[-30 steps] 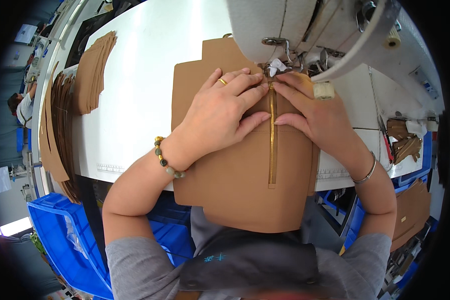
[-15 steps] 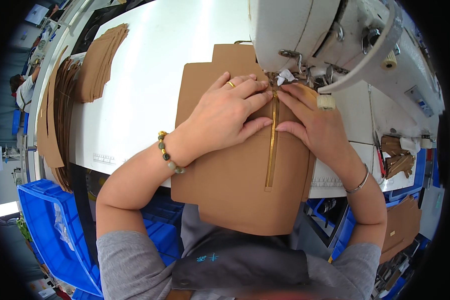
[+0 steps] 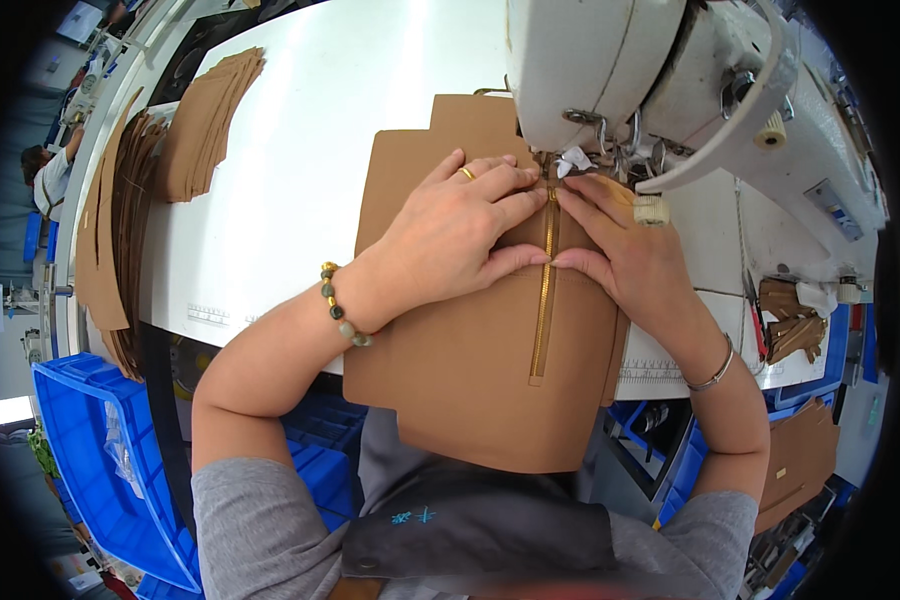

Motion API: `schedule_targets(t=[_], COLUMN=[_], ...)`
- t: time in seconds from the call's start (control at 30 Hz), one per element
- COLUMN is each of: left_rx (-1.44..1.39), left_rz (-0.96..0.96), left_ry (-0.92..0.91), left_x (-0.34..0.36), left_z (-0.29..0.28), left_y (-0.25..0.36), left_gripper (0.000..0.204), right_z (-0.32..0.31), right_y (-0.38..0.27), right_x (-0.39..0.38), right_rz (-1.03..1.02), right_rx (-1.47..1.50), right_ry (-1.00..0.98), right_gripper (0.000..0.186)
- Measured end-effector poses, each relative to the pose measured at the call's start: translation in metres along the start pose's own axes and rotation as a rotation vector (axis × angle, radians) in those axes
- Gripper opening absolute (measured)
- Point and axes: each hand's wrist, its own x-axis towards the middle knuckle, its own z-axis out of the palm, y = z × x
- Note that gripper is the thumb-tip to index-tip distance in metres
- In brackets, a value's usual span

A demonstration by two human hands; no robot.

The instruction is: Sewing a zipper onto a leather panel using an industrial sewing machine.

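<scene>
A white worktop (image 3: pixel 300 150) carried a white sewing machine (image 3: pixel 590 60), and a brown, notched flat panel (image 3: pixel 470 400) lay across it, its far end beside the machine's head and its near end overhanging the front edge. The left hand (image 3: pixel 455 230) and right hand (image 3: pixel 625 250) rested on the panel, fingers (image 3: pixel 520 208) extended and unclenched, flanking a gold-toothed zipper (image 3: pixel 542 330), the thumb tips almost meeting over its teeth.
</scene>
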Motion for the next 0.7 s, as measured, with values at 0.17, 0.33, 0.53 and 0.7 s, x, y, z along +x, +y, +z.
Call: schedule_targets(t=[0.17,0.33,0.53,0.7], left_rx=[0.006,0.005,-0.013,0.024], left_rz=[0.006,-0.016,-0.022,-0.03], left_ry=[0.0,-0.022,-0.033,-0.049], left_x=[0.003,0.002,0.002,0.0], left_z=[0.001,-0.002,0.0,-0.002], left_y=[-0.001,0.0,-0.001,0.0], left_gripper=[0.053,0.053,0.054,0.055], right_z=[-0.002,-0.019,-0.046,-0.044], right_y=[0.0,0.022,0.022,0.019], right_x=[0.002,0.003,0.012,0.014], right_rz=[-0.012,0.132,0.364,0.4], right_rx=[0.015,0.066,0.279,0.345], right_ry=[0.051,0.207,0.472,0.48], right_gripper=[0.059,0.035,0.015,0.016])
